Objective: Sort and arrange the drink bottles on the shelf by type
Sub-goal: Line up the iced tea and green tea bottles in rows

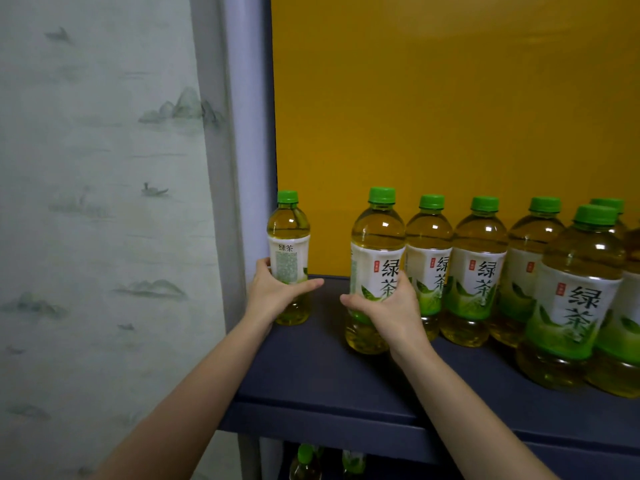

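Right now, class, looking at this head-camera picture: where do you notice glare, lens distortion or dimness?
Head view: small white glints sit on the clear shoulders of the green-capped tea bottles; the wide-angle lens bows the grey shelf post and enlarges the nearest bottle at right; the dark blue shelf board is dim, and the lower shelf bottles are murky.
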Motion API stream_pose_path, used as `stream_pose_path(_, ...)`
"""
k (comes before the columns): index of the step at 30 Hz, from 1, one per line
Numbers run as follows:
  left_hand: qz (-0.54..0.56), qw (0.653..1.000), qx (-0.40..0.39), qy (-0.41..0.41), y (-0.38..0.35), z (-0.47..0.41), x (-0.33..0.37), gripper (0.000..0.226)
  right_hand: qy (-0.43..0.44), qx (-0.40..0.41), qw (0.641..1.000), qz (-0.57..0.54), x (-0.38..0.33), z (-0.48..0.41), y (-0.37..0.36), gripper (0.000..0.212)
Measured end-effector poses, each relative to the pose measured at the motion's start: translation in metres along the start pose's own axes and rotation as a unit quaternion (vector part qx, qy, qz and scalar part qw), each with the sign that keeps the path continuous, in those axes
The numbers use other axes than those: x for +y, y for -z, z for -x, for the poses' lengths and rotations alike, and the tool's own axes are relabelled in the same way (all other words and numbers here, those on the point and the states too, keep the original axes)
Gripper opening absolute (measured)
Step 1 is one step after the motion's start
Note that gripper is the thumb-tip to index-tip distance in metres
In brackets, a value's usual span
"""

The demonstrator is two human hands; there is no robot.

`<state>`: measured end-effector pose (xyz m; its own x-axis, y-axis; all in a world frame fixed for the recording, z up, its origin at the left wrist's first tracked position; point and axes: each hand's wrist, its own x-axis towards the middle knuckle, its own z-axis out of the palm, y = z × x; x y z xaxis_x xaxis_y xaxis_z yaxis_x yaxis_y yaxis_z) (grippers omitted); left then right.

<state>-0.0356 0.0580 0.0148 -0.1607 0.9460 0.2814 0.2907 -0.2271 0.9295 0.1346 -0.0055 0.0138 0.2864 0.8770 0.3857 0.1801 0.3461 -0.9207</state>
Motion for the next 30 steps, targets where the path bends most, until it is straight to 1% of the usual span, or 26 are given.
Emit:
stream_pose_path(4,-0.016,0.998,0.068,-0.002,-0.014,0.000,0.001,0.088,0.012,0.012,1.000,0.015,-0.005,0.008,0.013,0.064)
stream_pose_path(6,-0.035,0.995,0.091,-0.002,-0.017,0.001,0.000,0.079,0.011,0.019,1.000,0.022,-0.007,0.013,0.020,0.066)
stream_pose_path(9,-0.053,0.994,0.099,-0.015,-0.016,0.003,-0.001,0.063,0.010,0.029,0.999,0.024,-0.008,0.020,0.031,0.073)
stream_pose_path(12,-0.049,0.994,0.096,-0.036,-0.013,0.009,0.001,0.059,0.020,0.036,0.999,0.032,-0.010,0.026,0.048,0.068)
stream_pose_path(14,-0.038,0.996,0.065,-0.046,-0.013,0.014,0.001,0.063,0.026,0.041,0.998,0.041,-0.011,0.030,0.063,0.066)
stream_pose_path(17,0.002,0.998,-0.012,-0.060,-0.015,0.027,0.004,0.070,0.028,0.051,0.997,0.045,-0.009,0.034,0.084,0.066)
stream_pose_path(21,0.039,0.991,-0.094,-0.082,-0.028,0.054,0.020,0.059,0.024,0.065,0.996,0.059,-0.006,0.037,0.109,0.063)
stream_pose_path(27,0.056,0.974,-0.188,-0.110,-0.058,0.081,0.047,0.052,0.016,0.086,0.993,0.084,0.001,0.035,0.132,0.060)
stream_pose_path(30,0.064,0.965,-0.224,-0.118,-0.074,0.090,0.053,0.064,0.014,0.091,0.990,0.106,0.004,0.034,0.136,0.062)
